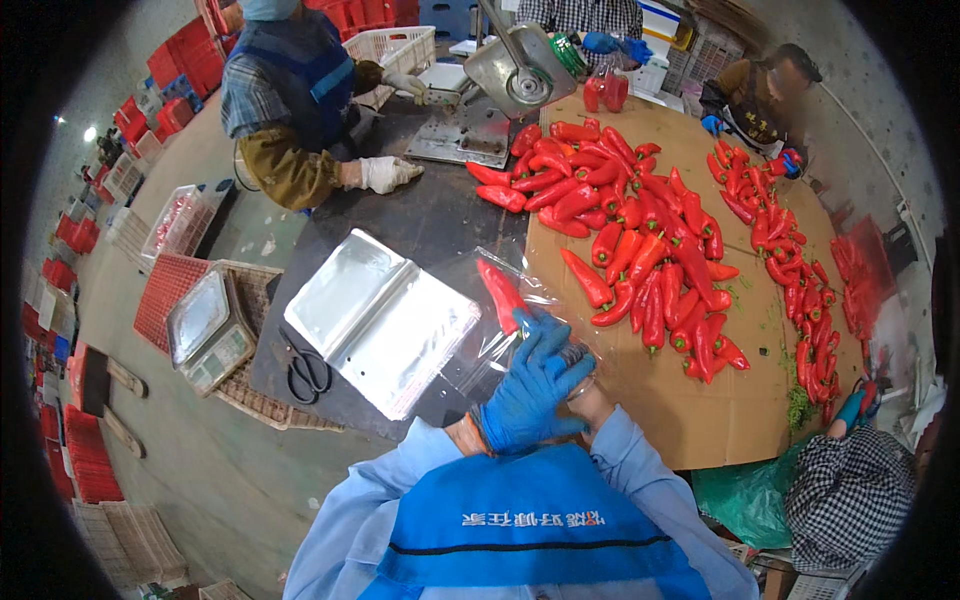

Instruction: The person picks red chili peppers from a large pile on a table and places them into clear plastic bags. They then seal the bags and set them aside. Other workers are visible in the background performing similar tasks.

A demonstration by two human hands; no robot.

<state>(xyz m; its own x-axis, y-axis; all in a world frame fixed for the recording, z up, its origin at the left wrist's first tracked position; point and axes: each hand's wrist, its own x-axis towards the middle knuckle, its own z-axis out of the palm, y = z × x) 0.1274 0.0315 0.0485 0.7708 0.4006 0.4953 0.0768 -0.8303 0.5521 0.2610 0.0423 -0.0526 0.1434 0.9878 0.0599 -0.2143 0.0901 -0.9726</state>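
Note:
My left hand (517, 401), in a blue glove, lies across my right hand (576, 358) in front of my chest. The right hand is mostly covered; its bare wrist with a bracelet shows. Just beyond the gloved fingertips is a red pepper (499, 292) inside a clear plastic bag (480, 352), its stem end towards me. Whether either hand grips the pepper or bag is hidden by the overlap. Left of the bag, a stack of clear bags (405, 322) rests on the dark tabletop (352, 214). Black-handled scissors (307, 375) lie beside the stack.
Red peppers (660, 247) are heaped on cardboard (577, 322) to my right. A metal bag-sealing machine (517, 75) stands ahead, beside a person (292, 97) in white gloves. Other people work around the table. A weighing scale (210, 330) sits left on crates.

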